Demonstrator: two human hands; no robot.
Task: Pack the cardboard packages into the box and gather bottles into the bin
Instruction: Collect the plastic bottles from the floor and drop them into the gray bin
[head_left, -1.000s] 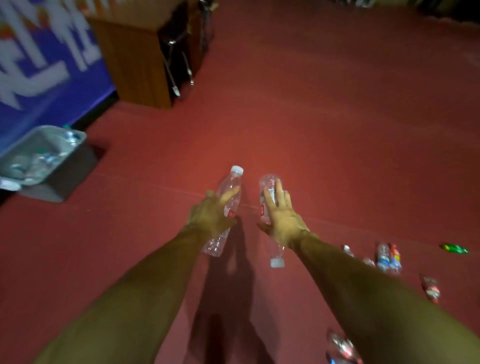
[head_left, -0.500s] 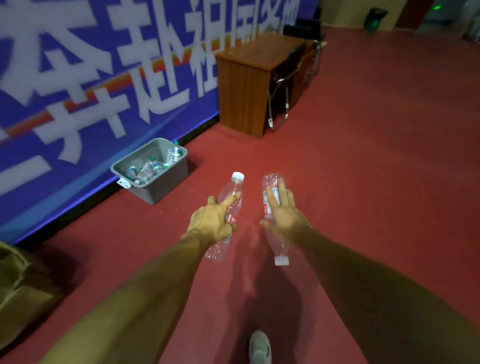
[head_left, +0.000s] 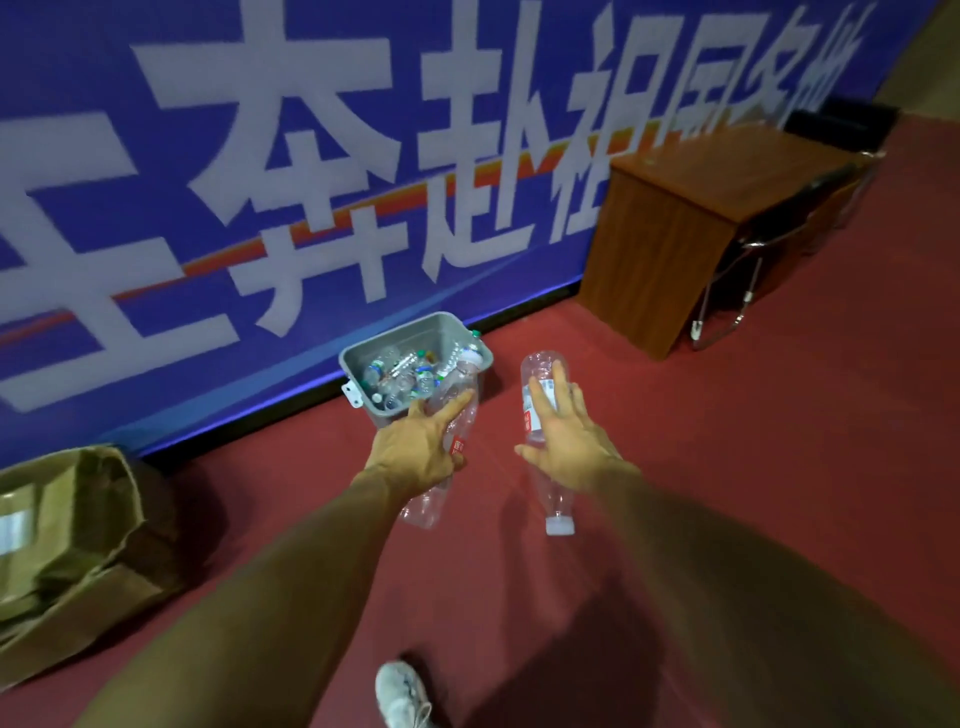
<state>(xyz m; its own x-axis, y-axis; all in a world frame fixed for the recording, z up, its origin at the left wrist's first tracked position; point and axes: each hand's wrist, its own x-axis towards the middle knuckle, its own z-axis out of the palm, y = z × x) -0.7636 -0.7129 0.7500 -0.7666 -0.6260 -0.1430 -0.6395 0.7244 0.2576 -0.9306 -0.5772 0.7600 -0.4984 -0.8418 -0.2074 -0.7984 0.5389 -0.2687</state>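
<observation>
the bin (head_left: 415, 335) sits mid-frame against the foot of the banner (head_left: 311, 156), with loose bottles (head_left: 408, 371) in it. the desk (head_left: 670, 234) stands at the upper right, a chair (head_left: 753, 244) at its right side. the cardboard box (head_left: 78, 519) lies at the lower left. before the bin, the left hand (head_left: 421, 447) holds the first bottle (head_left: 421, 512); just right of it, the right hand (head_left: 566, 447) holds the second bottle (head_left: 540, 369).

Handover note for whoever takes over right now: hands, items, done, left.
Left hand grips the left bottle, pointed at the bin.
Right hand holds the right bottle, cap end pointing back.
The bin stands by the banner, with several bottles already inside.
The cardboard box lies open at lower left, contents unclear.
Left: drop both bottles in. Packing status can't be judged.
</observation>
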